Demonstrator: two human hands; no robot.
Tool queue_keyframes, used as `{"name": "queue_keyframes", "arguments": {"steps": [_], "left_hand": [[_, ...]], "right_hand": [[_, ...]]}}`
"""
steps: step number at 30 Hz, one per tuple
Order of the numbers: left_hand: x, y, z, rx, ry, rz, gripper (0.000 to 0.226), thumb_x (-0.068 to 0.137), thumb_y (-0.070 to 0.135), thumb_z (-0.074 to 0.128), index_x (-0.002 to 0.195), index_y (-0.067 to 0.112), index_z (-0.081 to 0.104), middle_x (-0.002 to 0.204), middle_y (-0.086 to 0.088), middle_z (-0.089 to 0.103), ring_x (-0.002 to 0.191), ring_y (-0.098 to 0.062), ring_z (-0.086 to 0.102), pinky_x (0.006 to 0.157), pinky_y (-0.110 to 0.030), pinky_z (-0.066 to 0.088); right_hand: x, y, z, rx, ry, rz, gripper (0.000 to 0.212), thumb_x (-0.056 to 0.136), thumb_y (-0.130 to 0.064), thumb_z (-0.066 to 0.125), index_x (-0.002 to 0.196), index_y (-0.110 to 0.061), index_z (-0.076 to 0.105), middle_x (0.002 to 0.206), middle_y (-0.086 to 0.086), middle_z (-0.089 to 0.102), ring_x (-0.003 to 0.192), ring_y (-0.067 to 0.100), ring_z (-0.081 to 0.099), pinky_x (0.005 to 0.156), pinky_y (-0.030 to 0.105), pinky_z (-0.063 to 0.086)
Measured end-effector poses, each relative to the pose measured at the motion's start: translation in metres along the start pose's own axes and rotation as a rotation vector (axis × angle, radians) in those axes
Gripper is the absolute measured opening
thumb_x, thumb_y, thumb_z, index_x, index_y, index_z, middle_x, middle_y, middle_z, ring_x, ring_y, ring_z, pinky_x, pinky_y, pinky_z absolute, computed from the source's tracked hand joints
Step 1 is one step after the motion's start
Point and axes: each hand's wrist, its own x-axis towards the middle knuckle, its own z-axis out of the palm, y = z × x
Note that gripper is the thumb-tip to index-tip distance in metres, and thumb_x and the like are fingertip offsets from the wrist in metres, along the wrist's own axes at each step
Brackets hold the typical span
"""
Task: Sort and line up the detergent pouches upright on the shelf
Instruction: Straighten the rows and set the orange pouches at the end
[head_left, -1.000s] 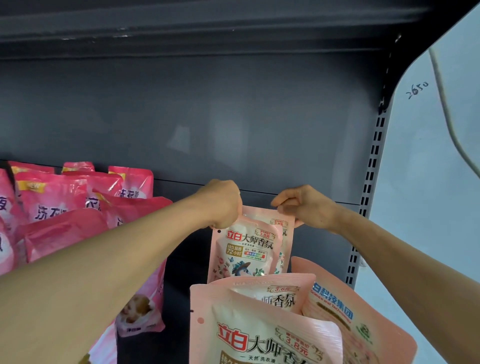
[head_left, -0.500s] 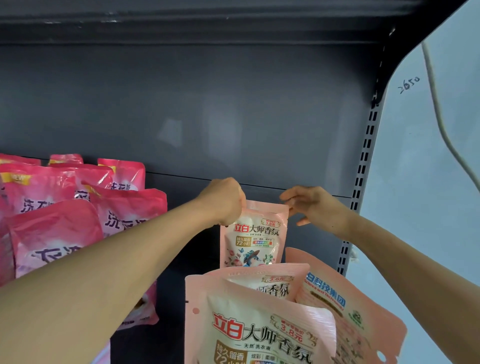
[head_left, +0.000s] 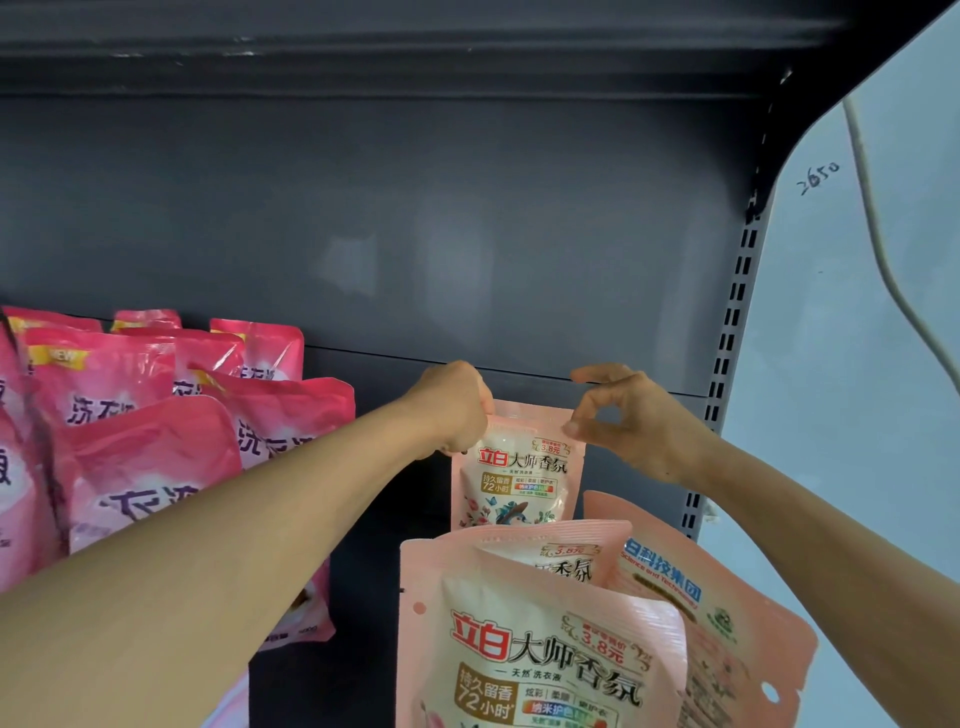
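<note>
While the fingers (head_left: 470, 441) of the left hand (head_left: 452, 410) curl round the top left corner of the rear pale pouch (head_left: 517, 470), the right hand (head_left: 631, 415) sits at the top right corner, thumb tip touching the edge and forefinger bent above it in a ring; whether it truly pinches the pouch I cannot tell. That pouch stands upright, facing forward, at the back of the shelf (head_left: 374, 571) close to the dark back panel (head_left: 415, 234). Four pale pink pouches show in all: this one, a second (head_left: 561, 558) just before it, a third (head_left: 545, 654) nearest the camera, and a fourth (head_left: 727, 639) tilted beside them on the right, its back side showing. To the left, apart across a strip of bare shelf, stand the deep pink pouches (head_left: 130, 415), at least seven, crowded in leaning rows. At right runs the slotted upright (head_left: 727, 332) and beyond it a pale wall (head_left: 857, 364).
</note>
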Motion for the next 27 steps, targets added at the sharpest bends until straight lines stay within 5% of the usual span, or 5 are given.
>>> {"name": "queue_keyframes", "arguments": {"steps": [8, 12, 17, 23, 27], "left_hand": [[-0.010, 0.003, -0.004, 0.007, 0.025, 0.014, 0.028, 0.085, -0.006, 0.050, 0.102, 0.010, 0.067, 0.104, -0.006, 0.063, 0.091, -0.026, 0.060, 0.071, -0.030, 0.049], [-0.028, 0.010, -0.021, -0.059, 0.062, 0.069, 0.045, 0.089, 0.007, 0.057, 0.131, 0.019, 0.047, 0.130, -0.004, 0.051, 0.113, -0.022, 0.053, 0.090, -0.031, 0.048], [-0.086, 0.016, -0.044, -0.394, 0.059, 0.203, 0.017, 0.091, 0.020, 0.059, 0.108, 0.022, 0.062, 0.113, 0.006, 0.064, 0.103, -0.010, 0.060, 0.084, -0.024, 0.049], [-0.145, -0.006, -0.049, -0.547, -0.218, 0.328, 0.031, 0.080, 0.049, 0.057, 0.100, 0.028, 0.066, 0.098, 0.012, 0.073, 0.095, -0.002, 0.067, 0.089, -0.024, 0.048], [-0.153, -0.014, -0.044, -0.582, -0.249, 0.427, 0.029, 0.072, 0.041, 0.073, 0.099, 0.033, 0.068, 0.105, 0.010, 0.071, 0.100, -0.003, 0.066, 0.092, -0.027, 0.051]], "right_hand": [[-0.006, 0.001, 0.003, -0.038, 0.005, -0.010, 0.005, 0.088, -0.029, 0.062, 0.084, -0.029, 0.065, 0.128, -0.004, 0.050, 0.129, 0.021, 0.037, 0.108, 0.038, 0.030], [-0.014, -0.008, -0.006, -0.009, 0.051, 0.011, 0.026, 0.089, -0.033, 0.060, 0.114, -0.027, 0.060, 0.133, -0.007, 0.048, 0.129, 0.013, 0.039, 0.109, 0.033, 0.031], [-0.053, -0.051, -0.032, 0.162, 0.084, 0.002, 0.007, 0.089, -0.023, 0.062, 0.094, -0.021, 0.067, 0.105, -0.008, 0.067, 0.097, 0.000, 0.062, 0.082, 0.010, 0.047], [-0.112, -0.088, -0.051, 0.176, -0.123, 0.109, 0.043, 0.076, -0.058, 0.058, 0.084, -0.019, 0.074, 0.087, -0.007, 0.074, 0.087, 0.007, 0.069, 0.088, 0.032, 0.053], [-0.135, -0.095, -0.047, 0.181, -0.227, 0.234, 0.040, 0.071, -0.045, 0.073, 0.105, -0.026, 0.064, 0.097, -0.008, 0.074, 0.088, 0.011, 0.070, 0.088, 0.039, 0.054]]}}
